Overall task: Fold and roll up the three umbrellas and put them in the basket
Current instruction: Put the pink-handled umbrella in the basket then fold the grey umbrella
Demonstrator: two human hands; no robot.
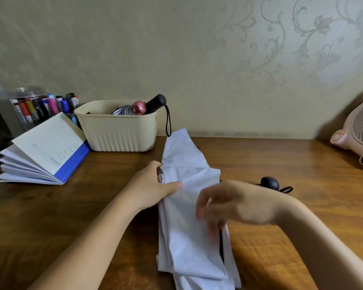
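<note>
A white umbrella point(187, 237) lies collapsed on the wooden table point(92, 206), its loose fabric spread toward me. My left hand point(153, 185) grips the fabric's left edge, thumb on top. My right hand point(228, 204) is blurred above the fabric's right side, fingers curled downward; I cannot tell if it holds any cloth. The umbrella's black handle point(269, 183) with a strap pokes out behind my right wrist. The cream basket point(117, 132) at the back holds two rolled umbrellas, one with a pink handle point(139, 107), one with a black handle point(157, 102).
An open book with a blue cover point(46, 151) lies left of the basket. Behind it stands a clear jar of markers point(36, 105). A pink desk fan point(360, 130) sits at the right edge. A patterned wall runs along the table's back.
</note>
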